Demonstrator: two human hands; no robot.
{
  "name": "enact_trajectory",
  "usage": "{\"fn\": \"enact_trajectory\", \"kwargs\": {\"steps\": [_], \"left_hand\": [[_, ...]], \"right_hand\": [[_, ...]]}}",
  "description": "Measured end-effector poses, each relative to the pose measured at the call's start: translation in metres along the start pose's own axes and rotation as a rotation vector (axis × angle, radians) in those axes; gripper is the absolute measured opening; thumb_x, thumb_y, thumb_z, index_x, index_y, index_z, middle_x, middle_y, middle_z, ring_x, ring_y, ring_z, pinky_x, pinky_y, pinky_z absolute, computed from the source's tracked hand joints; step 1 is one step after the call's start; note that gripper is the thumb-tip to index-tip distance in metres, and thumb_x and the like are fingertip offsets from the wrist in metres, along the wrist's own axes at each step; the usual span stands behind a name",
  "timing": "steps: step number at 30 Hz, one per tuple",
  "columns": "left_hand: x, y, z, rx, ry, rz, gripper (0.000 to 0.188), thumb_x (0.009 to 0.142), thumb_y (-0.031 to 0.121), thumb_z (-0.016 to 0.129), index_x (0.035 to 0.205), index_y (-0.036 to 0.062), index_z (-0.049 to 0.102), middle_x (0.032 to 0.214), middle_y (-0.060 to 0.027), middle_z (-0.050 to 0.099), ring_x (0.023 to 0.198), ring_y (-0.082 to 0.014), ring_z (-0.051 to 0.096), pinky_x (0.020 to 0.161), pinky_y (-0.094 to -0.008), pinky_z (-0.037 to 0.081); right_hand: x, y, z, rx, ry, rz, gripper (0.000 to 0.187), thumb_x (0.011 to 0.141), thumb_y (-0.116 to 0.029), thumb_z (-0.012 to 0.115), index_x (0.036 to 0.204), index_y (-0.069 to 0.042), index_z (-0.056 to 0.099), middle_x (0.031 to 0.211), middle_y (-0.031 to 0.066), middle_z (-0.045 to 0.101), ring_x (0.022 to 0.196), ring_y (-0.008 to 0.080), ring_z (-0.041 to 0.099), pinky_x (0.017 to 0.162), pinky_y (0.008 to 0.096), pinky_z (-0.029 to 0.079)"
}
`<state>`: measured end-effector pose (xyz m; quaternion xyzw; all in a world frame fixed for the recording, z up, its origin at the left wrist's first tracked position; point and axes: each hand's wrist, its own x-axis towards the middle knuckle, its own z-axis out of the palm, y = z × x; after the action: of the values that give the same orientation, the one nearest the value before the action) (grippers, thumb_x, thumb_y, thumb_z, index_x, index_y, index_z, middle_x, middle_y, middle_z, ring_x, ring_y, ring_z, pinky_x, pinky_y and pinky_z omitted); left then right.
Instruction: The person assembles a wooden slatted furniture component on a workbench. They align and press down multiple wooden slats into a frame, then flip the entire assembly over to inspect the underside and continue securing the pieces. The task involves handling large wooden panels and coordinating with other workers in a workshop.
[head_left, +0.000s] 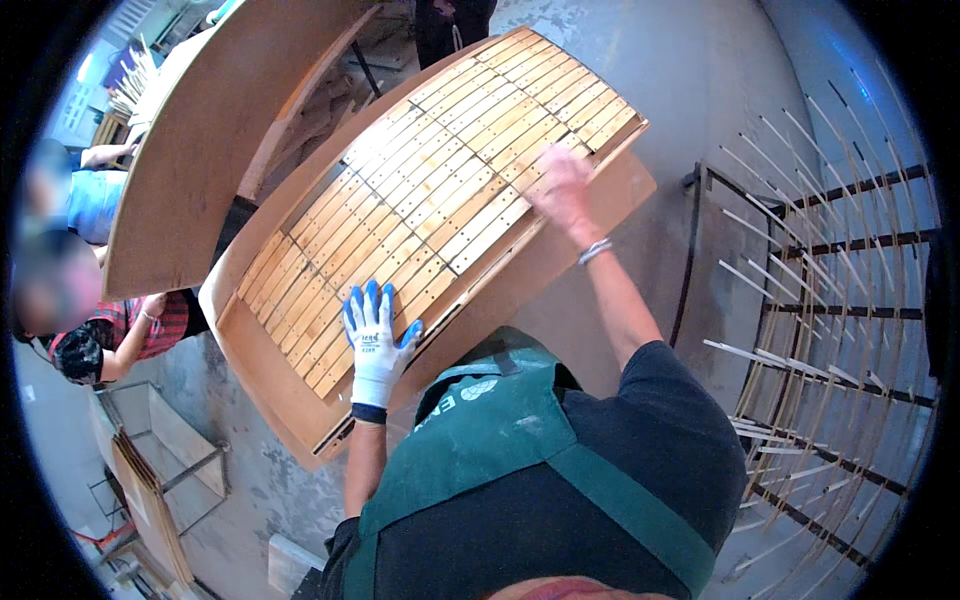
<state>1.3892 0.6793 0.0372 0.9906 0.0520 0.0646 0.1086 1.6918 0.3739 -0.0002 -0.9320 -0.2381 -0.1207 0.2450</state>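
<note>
My left hand (374, 338), in a white work glove with blue fingertips, lies flat with fingers spread on the near left part of a panel of narrow wooden slats (400, 245). The slats are pale yellow with small dark dots near their ends, laid side by side in several rows with dark lines between the rows. Bare and wearing a wrist band, my right hand (562, 190) is over the panel's right edge; motion smears its fingers, so whether they hold anything is unclear. Beneath the slats is a brown board (265, 375), wider than the panel.
Another large brown board (190, 170) stands at the upper left, with two people beside it. Someone in dark clothes (452, 30) is at the far side. A rack with thin wooden sticks (840, 310) fills the right. Thin boards (150, 500) lean at the lower left.
</note>
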Motion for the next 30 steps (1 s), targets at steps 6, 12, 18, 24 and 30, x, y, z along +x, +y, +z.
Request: {"fn": "enact_trajectory", "kwargs": {"steps": [6,12,18,24,30], "left_hand": [[0.006,0.003,0.001,0.002,-0.031,-0.001,0.082,0.086,0.049,0.070,0.152,0.0099,0.042,0.159,-0.0200,0.034,0.149,-0.0444,0.024,0.122,-0.0585,0.013],[0.007,0.007,-0.001,-0.004,-0.012,-0.026,0.083,0.085,0.047,0.073,0.153,0.0118,0.042,0.159,-0.0179,0.035,0.149,-0.0426,0.025,0.122,-0.0585,0.014],[0.005,0.007,-0.007,-0.014,0.019,-0.015,0.079,0.086,0.047,0.073,0.150,0.0105,0.045,0.157,-0.0185,0.039,0.147,-0.0438,0.028,0.121,-0.0576,0.019],[0.001,-0.004,-0.002,-0.045,0.046,-0.021,0.080,0.084,0.051,0.074,0.149,0.0126,0.047,0.155,-0.0174,0.041,0.147,-0.0427,0.030,0.121,-0.0564,0.021],[-0.005,0.002,0.002,-0.051,0.102,-0.089,0.081,0.089,0.060,0.065,0.151,0.0120,0.044,0.155,-0.0194,0.039,0.147,-0.0440,0.028,0.122,-0.0559,0.017]], "right_hand": [[0.050,0.113,-0.013,-0.443,0.153,0.414,0.069,0.092,-0.051,0.062,0.125,0.009,0.054,0.116,0.0286,0.067,0.133,0.0427,0.046,0.113,0.0579,0.029],[0.062,0.110,0.002,-0.271,0.326,0.417,0.070,0.089,-0.053,0.067,0.122,0.008,0.054,0.111,0.0277,0.068,0.128,0.0417,0.049,0.112,0.0571,0.030],[0.048,0.118,0.000,-0.198,0.233,0.322,0.054,0.094,-0.043,0.064,0.116,0.006,0.057,0.114,0.0293,0.067,0.120,0.0440,0.055,0.107,0.0557,0.037],[0.044,0.107,-0.019,-0.405,0.028,0.396,0.059,0.099,-0.047,0.054,0.127,0.005,0.058,0.132,0.0274,0.059,0.126,0.0435,0.052,0.108,0.0529,0.039],[0.004,0.101,-0.025,-0.250,0.226,0.254,0.053,0.099,-0.044,0.056,0.124,0.003,0.060,0.130,0.0265,0.061,0.125,0.0420,0.052,0.107,0.0510,0.040]]}}
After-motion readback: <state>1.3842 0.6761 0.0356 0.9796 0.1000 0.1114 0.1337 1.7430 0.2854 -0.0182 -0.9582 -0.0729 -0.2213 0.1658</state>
